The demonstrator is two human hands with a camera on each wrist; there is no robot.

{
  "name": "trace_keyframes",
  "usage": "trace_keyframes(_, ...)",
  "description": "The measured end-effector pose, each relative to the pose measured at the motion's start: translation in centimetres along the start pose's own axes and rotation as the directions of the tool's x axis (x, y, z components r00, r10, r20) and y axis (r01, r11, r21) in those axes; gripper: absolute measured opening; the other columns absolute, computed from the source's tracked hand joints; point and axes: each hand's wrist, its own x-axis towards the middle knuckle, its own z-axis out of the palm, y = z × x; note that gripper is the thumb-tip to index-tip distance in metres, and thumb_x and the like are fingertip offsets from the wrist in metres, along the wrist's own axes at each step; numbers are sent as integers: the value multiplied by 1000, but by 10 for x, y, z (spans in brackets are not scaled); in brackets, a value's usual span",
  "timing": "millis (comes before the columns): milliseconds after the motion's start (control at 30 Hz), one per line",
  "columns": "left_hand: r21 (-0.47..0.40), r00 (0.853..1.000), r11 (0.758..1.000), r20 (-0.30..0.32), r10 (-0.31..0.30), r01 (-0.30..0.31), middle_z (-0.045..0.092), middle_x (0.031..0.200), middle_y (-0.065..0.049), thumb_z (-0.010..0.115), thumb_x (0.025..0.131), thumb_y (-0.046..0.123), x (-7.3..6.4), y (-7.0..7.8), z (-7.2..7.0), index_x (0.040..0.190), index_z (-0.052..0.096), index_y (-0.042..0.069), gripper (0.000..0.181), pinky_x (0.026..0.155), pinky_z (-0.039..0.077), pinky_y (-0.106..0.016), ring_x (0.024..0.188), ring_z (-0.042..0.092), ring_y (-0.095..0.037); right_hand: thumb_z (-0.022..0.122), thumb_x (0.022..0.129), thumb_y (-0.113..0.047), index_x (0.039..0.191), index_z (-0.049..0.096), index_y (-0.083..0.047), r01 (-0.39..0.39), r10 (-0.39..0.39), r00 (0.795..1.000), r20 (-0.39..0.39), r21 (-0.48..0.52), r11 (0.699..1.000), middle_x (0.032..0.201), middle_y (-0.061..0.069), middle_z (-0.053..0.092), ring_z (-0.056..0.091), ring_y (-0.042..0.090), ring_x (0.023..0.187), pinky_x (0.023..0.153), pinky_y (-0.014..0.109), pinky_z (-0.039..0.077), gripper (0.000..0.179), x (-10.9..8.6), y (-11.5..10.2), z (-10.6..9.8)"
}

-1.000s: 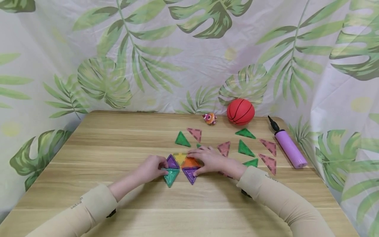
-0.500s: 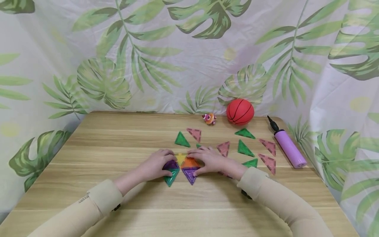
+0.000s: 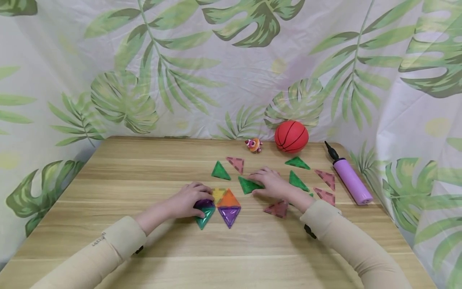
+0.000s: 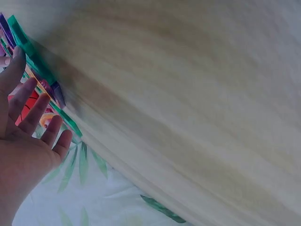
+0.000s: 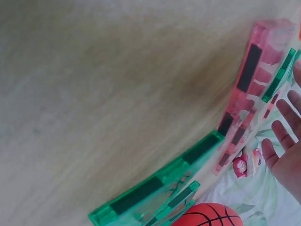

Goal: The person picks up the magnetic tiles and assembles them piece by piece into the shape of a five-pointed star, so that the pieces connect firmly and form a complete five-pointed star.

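Note:
In the head view my left hand [image 3: 187, 200] lies over the left side of a cluster of triangular magnetic tiles. Its thumb touches a teal tile [image 3: 205, 218], and its fingers cover most of a dark purple tile [image 3: 204, 204]. Beside these are a yellow tile [image 3: 218, 194], an orange tile [image 3: 229, 199] and a second purple tile [image 3: 229, 216] below the orange one. My right hand [image 3: 274, 185] reaches over the right end of a green triangle tile [image 3: 248, 186], fingers extended; whether it touches the tile is unclear. Both wrist views show fairly straight, spread fingers.
Loose green tiles [image 3: 298, 182] and pink tiles [image 3: 277, 209] lie around and right of my right hand. Farther back are a small toy figure [image 3: 254, 145] and a red ball [image 3: 291, 136]. A purple hand pump [image 3: 351, 181] lies at the right edge of the wooden table [image 3: 202, 257].
My right hand has left the orange and purple tiles and moved right to the green tile. My left hand has shifted from the teal and purple tiles' outer edge to over the purple one.

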Motion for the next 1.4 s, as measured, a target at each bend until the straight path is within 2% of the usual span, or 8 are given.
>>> trace_keyframes(167,-6,1000,1000,8,16,-16,56,127,-12,80,73,29,1,-6,-5,116,66,12,49,96,37,-58,119,44,-36,70,85,-35,133,55,-16,-22,23,1000,-12,13,1000,135,8,52,39,28,126,101,54,32,54,9,2,-2)
trace_keyframes(267,-18,999,1000,-34,13,-14,58,125,-14,80,73,29,9,-9,-11,117,66,9,50,97,37,-57,118,46,-36,71,84,-33,132,55,-13,-32,33,998,-44,21,999,135,9,51,39,30,126,101,56,32,54,20,5,-5)
trace_keyframes(367,-49,995,998,-94,-42,38,58,125,-15,79,75,29,22,-14,-16,120,64,7,53,100,34,-57,119,46,-37,70,85,-32,133,53,-12,-42,44,997,-65,33,999,137,10,50,38,32,128,103,56,30,55,34,10,-7)
trace_keyframes(500,-96,978,986,-144,-149,136,56,128,-16,79,76,28,41,-22,-18,123,61,8,55,101,29,-61,123,41,-39,70,85,-31,134,53,-11,-61,64,994,-88,41,997,138,10,49,37,32,129,105,55,30,56,49,16,-8)
trace_keyframes(667,-78,958,976,-187,-217,206,54,131,-16,80,75,29,66,-36,-16,128,58,10,61,99,28,-59,125,38,-40,67,88,-28,134,53,-13,-85,87,993,-74,34,996,139,8,50,38,30,127,101,56,33,51,64,21,-4)
trace_keyframes(933,-86,940,950,-143,-310,300,54,131,-16,76,80,31,91,-57,-10,122,63,12,48,101,27,-59,127,35,-39,64,91,-28,131,56,-13,-127,127,992,-27,12,992,137,5,52,39,30,126,100,55,33,44,83,21,2)
trace_keyframes(1200,-65,938,946,-128,-322,316,57,128,-16,74,82,31,103,-68,-7,121,64,9,45,99,29,-60,124,38,-40,65,89,-31,125,63,-19,-163,163,986,-22,-14,987,134,1,55,43,28,115,97,49,34,38,94,21,6)
trace_keyframes(1400,-29,939,947,-117,-322,321,58,128,-13,73,82,32,112,-72,-8,121,64,12,45,100,30,-58,124,39,-39,66,89,-31,126,62,-17,-177,177,984,-17,3,984,134,3,55,43,27,116,98,50,35,39,101,12,5)
